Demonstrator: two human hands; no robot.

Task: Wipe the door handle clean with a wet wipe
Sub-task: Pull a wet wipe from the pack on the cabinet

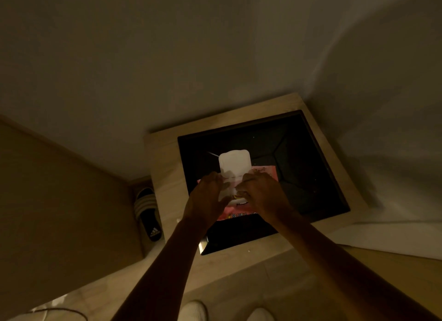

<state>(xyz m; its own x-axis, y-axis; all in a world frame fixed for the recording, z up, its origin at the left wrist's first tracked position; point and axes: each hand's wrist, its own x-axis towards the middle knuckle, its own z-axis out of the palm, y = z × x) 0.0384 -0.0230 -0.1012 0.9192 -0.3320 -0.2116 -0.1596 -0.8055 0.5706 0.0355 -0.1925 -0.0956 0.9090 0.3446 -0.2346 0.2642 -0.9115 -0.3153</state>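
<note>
A pink wet wipe pack lies on the black inset top of a small wooden table. Its white plastic lid stands flipped up at the far side. My left hand rests on the pack's left part, fingers spread against it. My right hand is over the pack's opening with its fingertips pinched together at the middle; whether a wipe is between them I cannot tell. No door handle is in view.
A black slide sandal with white stripes lies on the floor left of the table. A white bed sheet borders the table on the right. White shoe tips show at the bottom edge. A wooden panel stands at left.
</note>
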